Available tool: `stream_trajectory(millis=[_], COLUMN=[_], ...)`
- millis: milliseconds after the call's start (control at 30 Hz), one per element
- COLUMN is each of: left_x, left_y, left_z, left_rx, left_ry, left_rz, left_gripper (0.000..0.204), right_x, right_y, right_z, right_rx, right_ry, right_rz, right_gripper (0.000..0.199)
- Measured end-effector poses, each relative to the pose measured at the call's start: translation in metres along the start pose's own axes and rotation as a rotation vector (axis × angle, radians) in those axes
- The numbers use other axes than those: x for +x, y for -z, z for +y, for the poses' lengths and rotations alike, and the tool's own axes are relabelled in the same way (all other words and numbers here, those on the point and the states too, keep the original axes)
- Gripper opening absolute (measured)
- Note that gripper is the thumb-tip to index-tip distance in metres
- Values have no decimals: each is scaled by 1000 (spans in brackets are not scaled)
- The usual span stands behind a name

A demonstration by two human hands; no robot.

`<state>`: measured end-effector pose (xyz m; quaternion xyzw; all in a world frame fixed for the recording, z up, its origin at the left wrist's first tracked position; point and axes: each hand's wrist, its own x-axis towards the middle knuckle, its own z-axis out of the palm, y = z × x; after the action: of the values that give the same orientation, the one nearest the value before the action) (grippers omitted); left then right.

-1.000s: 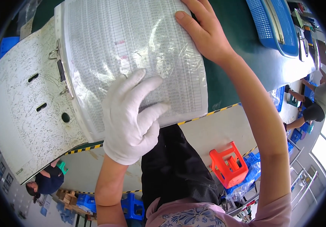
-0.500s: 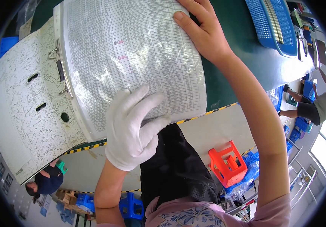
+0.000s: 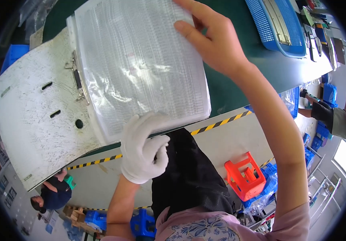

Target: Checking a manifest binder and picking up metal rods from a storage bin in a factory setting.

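Observation:
A ring binder (image 3: 40, 116) with a worn white cover lies open. On its right side, a stack of plastic sleeves (image 3: 149, 76) holds sheets printed with dense tables. My left hand (image 3: 143, 154), in a white glove, is at the lower edge of the sleeves. Its fingers are bent and apart, with nothing visible in them. My bare right hand (image 3: 217, 40) lies over the upper right edge of the sleeves. Its thumb and index finger are spread apart; the other fingertips are hidden. The metal ring mechanism (image 3: 80, 80) shows along the binder's spine.
The binder lies on a green table (image 3: 237, 86) edged with yellow-black tape (image 3: 221, 122). A blue basket (image 3: 277, 44) with long metal strips stands at the upper right. Below are a red stool (image 3: 245, 176) and a blue stool (image 3: 143, 223). Other people are at left and right.
My left hand has drawn down from the page to its lower edge, curling its fingers. My right hand has shifted slightly left. The top sheet's print and red marks look fainter.

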<state>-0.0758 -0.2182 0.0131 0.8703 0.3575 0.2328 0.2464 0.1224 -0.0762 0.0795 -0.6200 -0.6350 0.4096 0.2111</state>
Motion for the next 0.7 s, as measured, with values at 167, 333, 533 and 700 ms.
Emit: stream_trajectory(millis=[167, 333, 533, 700], left_x=[4, -11, -7, -28], left_y=[-2, 16, 38, 62], left_z=[24, 4, -6, -26], left_rx=[-513, -996, -805, -664], left_ry=[398, 955, 1235, 1317], left_rz=[386, 619, 725, 840], left_gripper=[105, 75, 50, 38], right_x=[-4, -21, 14, 79], right_y=[-49, -118, -96, -30], right_z=[-15, -52, -4, 86], right_rx=[301, 305, 40, -197], right_ry=[374, 534, 589, 95], right_rz=[143, -106, 245, 715], right_gripper=[69, 68, 38, 31])
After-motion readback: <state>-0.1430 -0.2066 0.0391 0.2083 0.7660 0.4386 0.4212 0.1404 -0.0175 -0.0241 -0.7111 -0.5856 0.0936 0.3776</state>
